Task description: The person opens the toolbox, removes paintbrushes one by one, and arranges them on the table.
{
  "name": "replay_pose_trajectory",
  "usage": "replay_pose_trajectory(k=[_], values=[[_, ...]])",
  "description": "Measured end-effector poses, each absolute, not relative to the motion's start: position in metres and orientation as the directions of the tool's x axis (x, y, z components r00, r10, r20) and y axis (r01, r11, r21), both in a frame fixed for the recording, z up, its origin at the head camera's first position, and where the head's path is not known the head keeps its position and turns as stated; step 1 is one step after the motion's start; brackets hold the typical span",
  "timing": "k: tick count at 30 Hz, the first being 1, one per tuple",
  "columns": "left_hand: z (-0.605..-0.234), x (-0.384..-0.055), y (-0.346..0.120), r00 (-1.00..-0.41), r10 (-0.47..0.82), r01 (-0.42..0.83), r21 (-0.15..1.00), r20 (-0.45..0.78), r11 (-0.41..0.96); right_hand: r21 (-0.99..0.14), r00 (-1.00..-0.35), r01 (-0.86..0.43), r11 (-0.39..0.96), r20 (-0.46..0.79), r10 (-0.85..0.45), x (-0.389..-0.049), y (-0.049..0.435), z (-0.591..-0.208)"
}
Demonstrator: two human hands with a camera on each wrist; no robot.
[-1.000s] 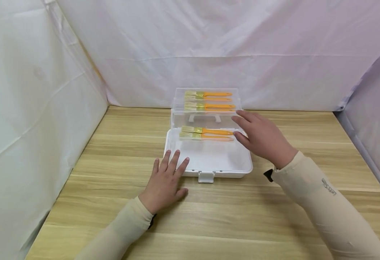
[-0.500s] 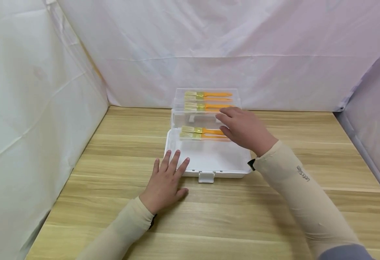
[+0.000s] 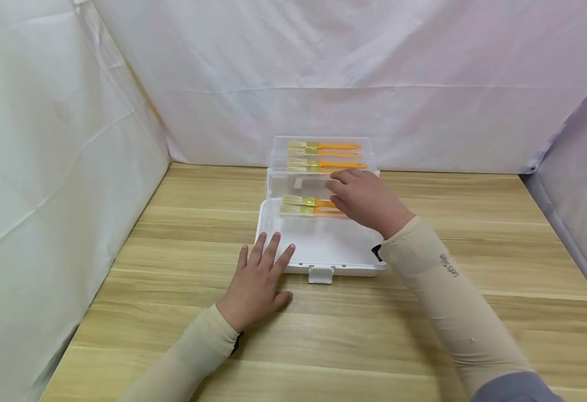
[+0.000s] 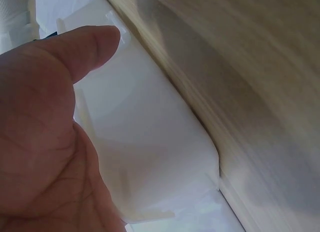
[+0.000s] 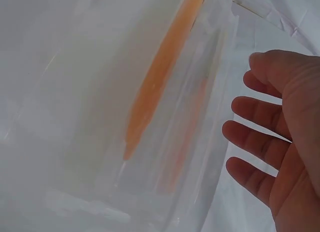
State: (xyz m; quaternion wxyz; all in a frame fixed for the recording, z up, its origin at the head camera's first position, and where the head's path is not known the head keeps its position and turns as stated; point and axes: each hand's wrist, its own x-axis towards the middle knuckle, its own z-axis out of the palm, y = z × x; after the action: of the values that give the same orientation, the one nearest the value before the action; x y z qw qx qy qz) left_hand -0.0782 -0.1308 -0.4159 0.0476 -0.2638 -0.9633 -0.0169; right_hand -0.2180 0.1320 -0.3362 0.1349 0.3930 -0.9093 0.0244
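Note:
A white plastic case point(image 3: 323, 243) lies with its clear lid point(image 3: 283, 184) raised at the back. One paintbrush point(image 3: 296, 201) with an orange handle lies across the case's rear part, a paler copy just below it. Two more paintbrushes, an upper one point(image 3: 341, 146) and a lower one point(image 3: 343, 164), show at the lid, also with paler doubles. My left hand point(image 3: 255, 279) rests with fingers spread over the case's front left corner. My right hand point(image 3: 369, 198) hovers by the near brush's handle end, hiding it. In the right wrist view its loosely bent fingers hold nothing, beside clear plastic and an orange handle point(image 5: 160, 76).
A clear latch point(image 3: 321, 274) hangs at the case's front edge. The case stands on a wood-grain table point(image 3: 374, 346). White cloth point(image 3: 213, 106) walls in the back and both sides.
My right hand has moved left from the case's right edge to over the near paintbrush's handle, covering its end. My left hand stays in place.

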Motion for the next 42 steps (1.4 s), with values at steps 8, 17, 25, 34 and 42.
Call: replay_pose_trajectory(k=[8,17,25,34,42], values=[[-0.415,-0.077,-0.130,-0.864,0.498,0.499,-0.008,0.081,0.867,0.057,-0.651,-0.721,0.691,0.286,-0.703,-0.220,0.129,-0.348],[-0.416,-0.076,-0.130,-0.861,0.498,0.500,-0.001,0.102,0.866,0.035,-0.633,-0.742,0.669,0.293,-0.717,-0.221,0.123,-0.361],[-0.416,-0.076,-0.130,-0.864,0.493,0.495,-0.001,0.100,0.869,0.013,-0.675,-0.714,0.700,0.251,-0.694,-0.224,0.118,-0.359],[-0.419,-0.077,-0.131,-0.862,0.493,0.496,-0.001,0.117,0.868,-0.002,-0.700,-0.701,0.713,0.189,-0.688,-0.229,0.112,-0.356],[-0.420,-0.077,-0.131,-0.859,0.494,0.499,0.005,0.134,0.866,-0.011,-0.709,-0.696,0.718,0.165,-0.685,-0.234,0.108,-0.358]])
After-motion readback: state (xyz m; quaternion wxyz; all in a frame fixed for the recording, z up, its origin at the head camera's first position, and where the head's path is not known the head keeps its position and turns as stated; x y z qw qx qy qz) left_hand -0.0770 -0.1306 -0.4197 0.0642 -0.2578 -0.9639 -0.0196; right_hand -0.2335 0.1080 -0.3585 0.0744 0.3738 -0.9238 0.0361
